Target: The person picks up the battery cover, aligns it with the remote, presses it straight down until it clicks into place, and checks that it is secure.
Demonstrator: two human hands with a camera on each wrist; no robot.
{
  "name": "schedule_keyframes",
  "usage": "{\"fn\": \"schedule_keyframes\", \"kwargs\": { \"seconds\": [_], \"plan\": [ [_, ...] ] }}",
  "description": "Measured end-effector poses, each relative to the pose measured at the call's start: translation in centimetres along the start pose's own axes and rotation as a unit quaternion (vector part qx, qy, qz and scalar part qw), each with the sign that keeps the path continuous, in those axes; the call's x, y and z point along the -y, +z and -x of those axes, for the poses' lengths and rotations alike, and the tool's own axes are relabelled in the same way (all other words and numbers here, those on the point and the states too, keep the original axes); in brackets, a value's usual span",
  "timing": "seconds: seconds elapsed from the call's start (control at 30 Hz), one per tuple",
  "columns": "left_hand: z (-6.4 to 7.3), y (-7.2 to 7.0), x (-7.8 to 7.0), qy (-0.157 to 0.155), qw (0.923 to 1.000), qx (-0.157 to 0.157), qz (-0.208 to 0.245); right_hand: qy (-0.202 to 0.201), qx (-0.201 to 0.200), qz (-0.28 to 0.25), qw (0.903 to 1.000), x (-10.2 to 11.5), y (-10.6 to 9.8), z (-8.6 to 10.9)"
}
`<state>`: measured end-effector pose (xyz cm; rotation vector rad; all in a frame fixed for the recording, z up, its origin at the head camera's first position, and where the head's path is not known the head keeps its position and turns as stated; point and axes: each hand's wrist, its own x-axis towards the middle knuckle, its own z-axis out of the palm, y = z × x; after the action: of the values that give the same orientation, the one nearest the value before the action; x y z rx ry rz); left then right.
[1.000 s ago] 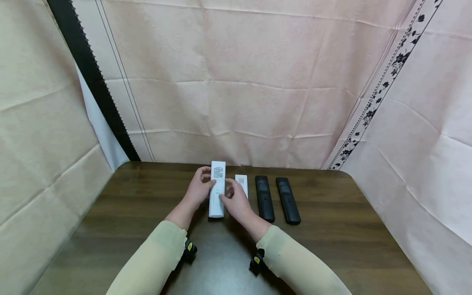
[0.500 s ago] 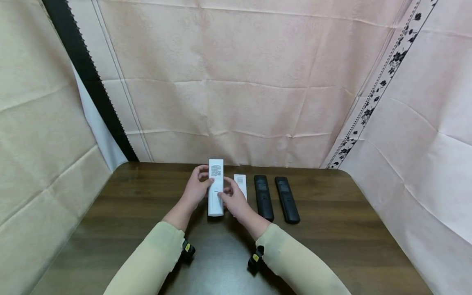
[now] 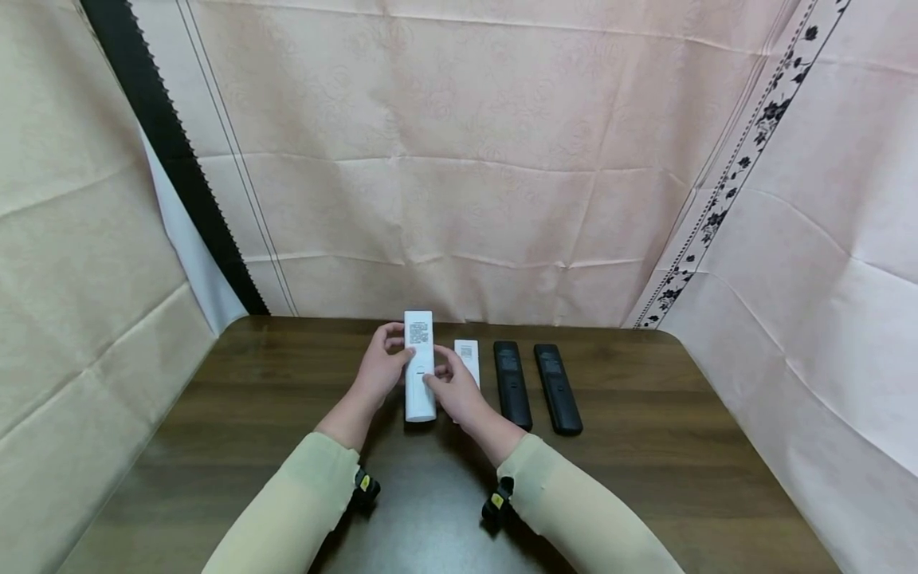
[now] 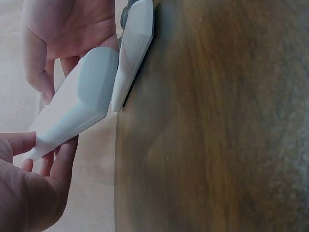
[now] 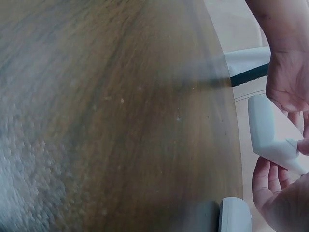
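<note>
Both hands hold a white remote control (image 3: 419, 383) at the middle of the table's far side. A printed label shows near its far end, with the near end over the tabletop. My left hand (image 3: 380, 371) pinches its left edge, thumb on the upper face and fingers at the side. On the other edge, lower down, my right hand (image 3: 464, 395) has its thumb on the upper face. In the left wrist view the held white remote (image 4: 72, 101) spans the gap between the hands. A second white remote (image 3: 468, 359) lies just beyond my right hand, partly hidden by it.
Right of the white remotes lie two black remotes (image 3: 513, 387) (image 3: 559, 391), side by side on the brown wooden table (image 3: 645, 478). Pale cloth (image 3: 459, 199) hangs behind the table's far edge and along both sides.
</note>
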<state>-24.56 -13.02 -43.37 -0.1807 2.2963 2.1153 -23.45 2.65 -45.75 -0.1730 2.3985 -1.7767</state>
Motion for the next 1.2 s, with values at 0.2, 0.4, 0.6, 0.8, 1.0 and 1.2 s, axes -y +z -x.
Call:
{"fn": "schedule_keyframes", "kwargs": {
  "seconds": [0.2, 0.4, 0.6, 0.8, 1.0, 1.2],
  "plan": [
    [-0.4, 0.4, 0.1, -0.021, 0.9998, 0.005, -0.005, 0.012, -0.003, -0.004, 0.9999, -0.5, -0.4, 0.2],
    [-1.0, 0.7, 0.9, -0.039, 0.9989, 0.008, -0.026, 0.012, -0.018, -0.026, 0.9994, -1.2, -1.1, 0.6],
    [-1.8, 0.4, 2.4, -0.069, 0.9962, 0.007, -0.052, -0.002, -0.038, -0.042, 0.9984, -1.1, -2.1, 0.7],
    [-2.7, 0.0, 3.8, -0.079, 0.9947, 0.005, -0.066, 0.001, -0.053, -0.028, 0.9982, -1.2, -2.6, 0.9],
    [-3.2, -0.1, 4.3, -0.084, 0.9935, -0.005, -0.076, -0.005, -0.060, -0.019, 0.9980, -1.4, -2.9, 1.1],
    [-3.5, 0.4, 4.4, -0.075, 0.9934, -0.014, -0.085, -0.002, -0.071, -0.017, 0.9973, -1.5, -3.2, 1.1]
  ]
}}
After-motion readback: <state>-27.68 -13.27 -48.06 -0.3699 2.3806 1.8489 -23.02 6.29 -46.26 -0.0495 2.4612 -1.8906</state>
